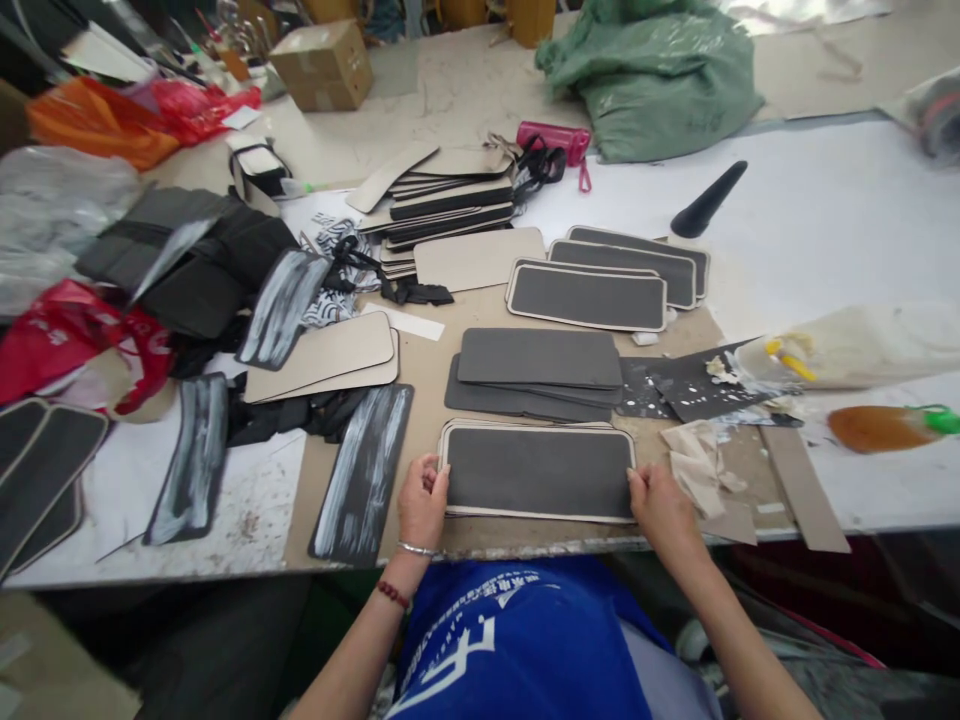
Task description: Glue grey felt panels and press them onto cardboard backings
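Between my hands, at the table's front edge, a dark grey panel with a beige border (540, 472) tops a small stack of similar pieces. My left hand (422, 505) pinches its left end, and my right hand (660, 508) pinches its right end. Just behind it lies a pile of plain dark grey panels (538, 358). To the left of my left hand, a dark strip smeared with white glue (361, 475) lies on the brown board. Farther back sit several bordered grey panels (586, 296), overlapping one another.
Beige panels (322, 360) lie at left, near more glue-smeared strips (191, 455). A tall stack of panels (450, 205) stands at the back, with a green sack (660, 85) behind. At right are a glue-spotted dark sheet (697, 385), a clear plastic bag (862, 345) and an orange bottle (881, 428).
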Action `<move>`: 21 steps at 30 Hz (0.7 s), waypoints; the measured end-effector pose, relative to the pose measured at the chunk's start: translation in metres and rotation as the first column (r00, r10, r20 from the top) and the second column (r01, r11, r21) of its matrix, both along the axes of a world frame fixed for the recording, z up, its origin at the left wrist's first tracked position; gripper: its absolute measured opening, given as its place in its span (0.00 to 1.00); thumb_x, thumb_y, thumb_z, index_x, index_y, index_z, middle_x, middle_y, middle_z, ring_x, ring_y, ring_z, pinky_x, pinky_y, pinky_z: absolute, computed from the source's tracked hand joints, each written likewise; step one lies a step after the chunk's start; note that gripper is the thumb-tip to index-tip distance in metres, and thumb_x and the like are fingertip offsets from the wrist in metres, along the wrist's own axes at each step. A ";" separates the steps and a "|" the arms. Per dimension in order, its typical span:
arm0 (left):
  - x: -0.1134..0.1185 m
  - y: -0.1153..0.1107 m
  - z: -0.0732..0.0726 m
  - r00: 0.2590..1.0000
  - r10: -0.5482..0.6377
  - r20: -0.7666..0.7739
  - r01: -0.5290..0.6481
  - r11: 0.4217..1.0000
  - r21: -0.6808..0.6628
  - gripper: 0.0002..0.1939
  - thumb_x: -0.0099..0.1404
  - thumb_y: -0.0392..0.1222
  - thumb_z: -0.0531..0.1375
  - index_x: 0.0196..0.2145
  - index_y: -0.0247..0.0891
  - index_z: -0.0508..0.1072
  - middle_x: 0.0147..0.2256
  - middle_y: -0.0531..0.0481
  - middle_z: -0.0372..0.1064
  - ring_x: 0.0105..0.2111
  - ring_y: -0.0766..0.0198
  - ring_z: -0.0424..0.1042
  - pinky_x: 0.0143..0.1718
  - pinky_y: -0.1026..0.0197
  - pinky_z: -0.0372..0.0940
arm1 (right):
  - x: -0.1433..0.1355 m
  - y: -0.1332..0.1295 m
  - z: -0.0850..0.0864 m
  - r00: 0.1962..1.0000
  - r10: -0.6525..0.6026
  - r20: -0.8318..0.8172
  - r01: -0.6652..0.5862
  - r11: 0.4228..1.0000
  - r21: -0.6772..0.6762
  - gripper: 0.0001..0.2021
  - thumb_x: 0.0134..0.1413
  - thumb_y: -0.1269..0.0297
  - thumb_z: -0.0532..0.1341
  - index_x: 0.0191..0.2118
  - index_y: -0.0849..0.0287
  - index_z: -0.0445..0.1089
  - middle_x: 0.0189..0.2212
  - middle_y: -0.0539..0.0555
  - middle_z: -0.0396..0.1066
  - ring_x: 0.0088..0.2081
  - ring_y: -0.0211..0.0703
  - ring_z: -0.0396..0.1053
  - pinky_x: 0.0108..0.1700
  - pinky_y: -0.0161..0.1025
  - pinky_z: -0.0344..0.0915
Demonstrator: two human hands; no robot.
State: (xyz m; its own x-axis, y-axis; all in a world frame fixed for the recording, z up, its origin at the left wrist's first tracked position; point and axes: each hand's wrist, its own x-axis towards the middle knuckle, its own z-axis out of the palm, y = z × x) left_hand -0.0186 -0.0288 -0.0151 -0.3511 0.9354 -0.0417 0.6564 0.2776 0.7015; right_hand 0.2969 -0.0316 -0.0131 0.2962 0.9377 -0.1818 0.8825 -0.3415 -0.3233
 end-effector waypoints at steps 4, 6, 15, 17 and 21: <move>0.012 -0.007 0.007 0.955 -0.101 -0.278 0.154 0.972 0.176 0.12 0.62 0.41 0.51 0.40 0.35 0.68 0.34 0.43 0.67 0.38 0.58 0.67 0.41 0.54 0.63 | 0.002 0.001 -0.002 1.000 0.002 -0.003 -0.002 1.000 0.000 0.08 0.51 0.62 0.50 0.23 0.55 0.53 0.19 0.49 0.57 0.22 0.41 0.58 0.28 0.38 0.53; 0.027 -0.006 0.013 0.884 -0.275 -0.378 0.354 0.922 0.159 0.16 0.62 0.41 0.51 0.47 0.35 0.66 0.45 0.39 0.65 0.48 0.54 0.62 0.49 0.50 0.58 | 0.003 0.001 -0.003 1.000 0.008 0.002 -0.008 1.000 -0.009 0.09 0.51 0.62 0.50 0.23 0.55 0.52 0.18 0.49 0.56 0.22 0.41 0.58 0.28 0.38 0.52; 0.064 0.015 0.017 0.611 -0.707 -0.355 0.729 0.678 -0.095 0.42 0.48 0.71 0.51 0.58 0.53 0.51 0.61 0.43 0.44 0.60 0.38 0.36 0.53 0.29 0.33 | 0.005 0.001 -0.007 1.000 0.002 -0.007 -0.002 1.000 -0.012 0.08 0.49 0.60 0.49 0.23 0.54 0.52 0.17 0.50 0.56 0.21 0.43 0.58 0.26 0.38 0.52; 0.060 0.018 0.012 0.606 -0.712 -0.355 0.727 0.677 -0.115 0.42 0.48 0.71 0.51 0.58 0.54 0.51 0.61 0.44 0.44 0.60 0.38 0.36 0.53 0.28 0.32 | 0.005 0.005 -0.010 1.000 0.003 -0.012 -0.003 1.000 -0.002 0.08 0.49 0.60 0.50 0.23 0.54 0.51 0.17 0.50 0.56 0.21 0.43 0.59 0.26 0.39 0.53; 0.060 0.012 0.014 0.582 -0.720 -0.378 0.746 0.658 -0.104 0.42 0.46 0.67 0.57 0.57 0.54 0.53 0.61 0.44 0.47 0.59 0.38 0.42 0.52 0.28 0.36 | -0.002 0.002 0.006 0.999 -0.029 0.028 0.029 1.000 0.010 0.09 0.51 0.63 0.48 0.22 0.54 0.53 0.17 0.52 0.59 0.21 0.45 0.60 0.26 0.40 0.55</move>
State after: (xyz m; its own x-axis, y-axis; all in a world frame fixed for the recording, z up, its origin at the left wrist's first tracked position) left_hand 0.0413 -0.0172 -0.0012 0.4794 0.8776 -0.0033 0.8165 -0.4447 0.3682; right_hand 0.2946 -0.0291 -0.0070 0.3283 0.9302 -0.1644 0.8811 -0.3642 -0.3017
